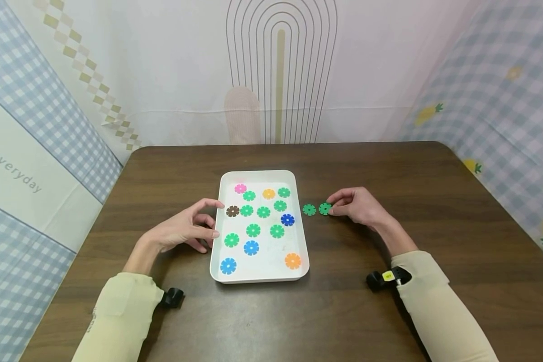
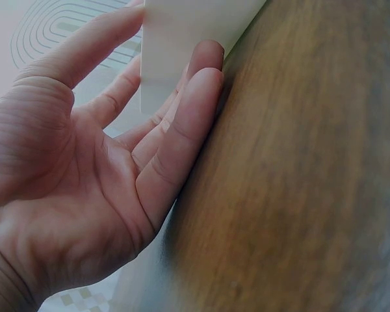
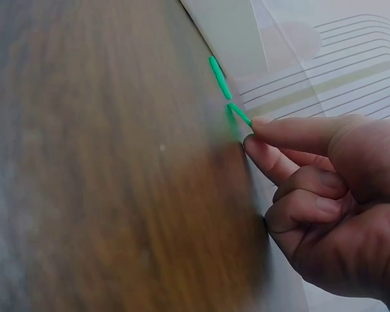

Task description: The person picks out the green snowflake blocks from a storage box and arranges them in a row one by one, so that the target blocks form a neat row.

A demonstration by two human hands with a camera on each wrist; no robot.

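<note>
A white tray (image 1: 258, 276) lies on the table with notched, flower-shaped plastic discs spread inside it. My left hand (image 1: 185, 229) holds the tray's left side, thumb and index finger at the rim; in the left wrist view, other fingers lie against the tray's outer wall (image 2: 175, 52). To the right of the tray, my right hand (image 1: 357, 206) pinches a green disc (image 1: 325, 209) between thumb and index finger. That disc is tilted, one edge at the tabletop in the right wrist view. Another green disc (image 1: 309, 209) lies between it and the tray.
Inside the tray are several green discs (image 1: 253, 230), blue ones (image 1: 251, 248), a brown one (image 1: 233, 211), a pink one (image 1: 240, 188) and orange ones (image 1: 292, 261). The brown wooden table (image 1: 185, 171) ends at the back against a patterned curtain (image 1: 176, 75).
</note>
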